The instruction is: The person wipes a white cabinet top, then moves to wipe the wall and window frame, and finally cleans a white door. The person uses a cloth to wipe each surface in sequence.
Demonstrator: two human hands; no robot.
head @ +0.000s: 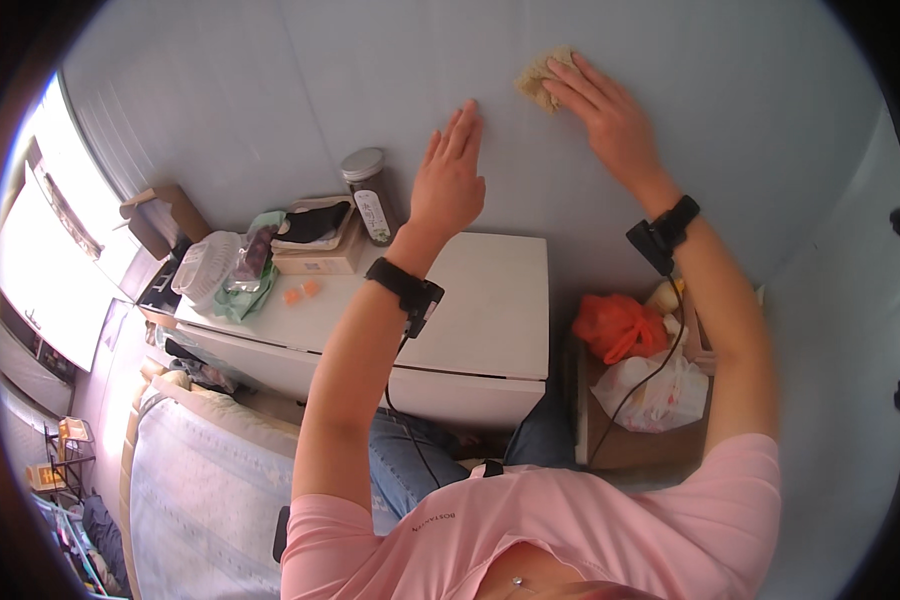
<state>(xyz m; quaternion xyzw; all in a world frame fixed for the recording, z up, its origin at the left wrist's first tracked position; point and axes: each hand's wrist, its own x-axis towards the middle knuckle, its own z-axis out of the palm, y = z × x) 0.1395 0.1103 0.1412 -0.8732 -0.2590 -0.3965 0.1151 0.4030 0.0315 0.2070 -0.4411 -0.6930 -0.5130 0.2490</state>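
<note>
A bunched tan cloth lies pressed against the pale grey-blue wall under the fingers of my right hand. To its left my left hand is raised flat with outstretched fingers and holds nothing. Its fingertips are at the wall, though whether they touch it I cannot tell. Just left of this hand stands a jar with a silver lid and a label bearing writing. A white cabinet is below both hands, against the wall.
On the cabinet are a clear plastic container, a green bag, a box with a black item on top, and orange pieces. Red and white plastic bags sit at right. A bed is at lower left.
</note>
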